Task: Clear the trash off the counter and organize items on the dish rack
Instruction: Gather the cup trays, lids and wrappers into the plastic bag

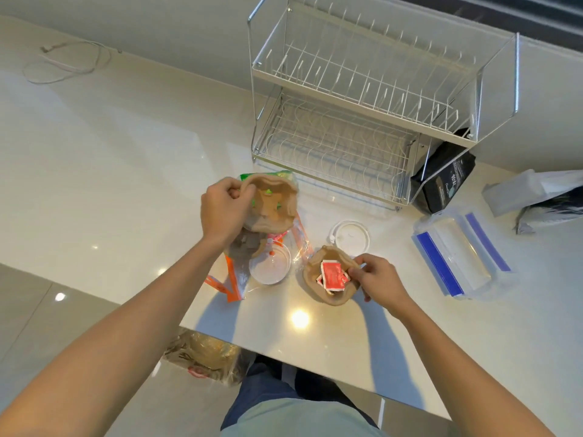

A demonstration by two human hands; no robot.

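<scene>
1. While I watch the head view, my left hand [222,212] pinches the rim of a brown pulp cup carrier [271,203], lifted over a clear plastic bag [236,279].
2. My right hand [380,279] grips a second brown carrier [328,275] holding red sauce packets [332,274], near the tabletop's [126,171] front edge.
3. Two round clear lids [269,263] [350,236] lie between them.
4. The wire dish rack [362,99] stands far right, a blue-latched container [457,257] to the right.

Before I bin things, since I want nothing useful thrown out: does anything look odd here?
Yes. The dish rack holds nothing, while a black bag is wedged under its right end. The brown cup carrier piece at the right hand holds red sauce packets.
</scene>
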